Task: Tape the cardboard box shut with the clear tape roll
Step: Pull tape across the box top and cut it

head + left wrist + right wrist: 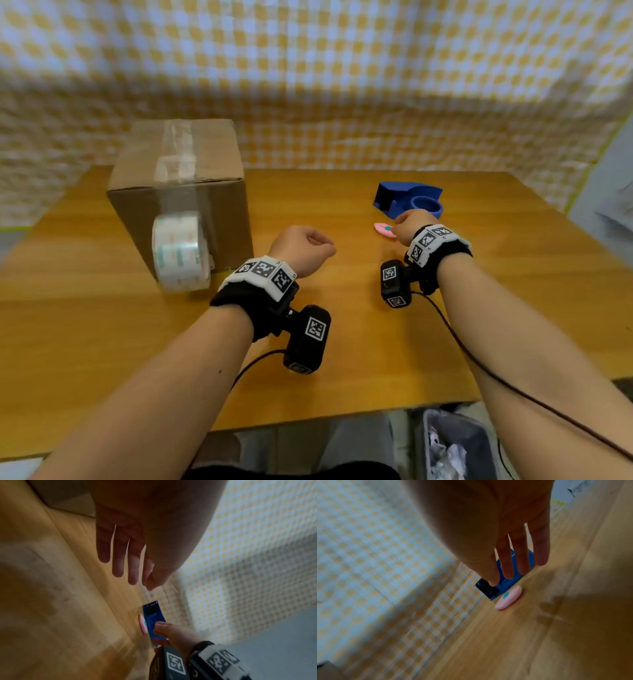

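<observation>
While the cardboard box stands upright at ten o'clock, tape roll leaning on it, both hands' grips, left and right, hold nothing, fingers loose.

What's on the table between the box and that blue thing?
Only the left hand, hovering over bare wooden table, lies between the cardboard box and the blue tape dispenser. The head view shows this.

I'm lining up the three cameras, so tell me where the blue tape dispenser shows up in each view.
Head: blue tape dispenser right of centre, beyond the right hand.
Left wrist: lower centre.
Right wrist: centre, behind the fingers.
Shared landmark: the pink oval object beside it.
</observation>
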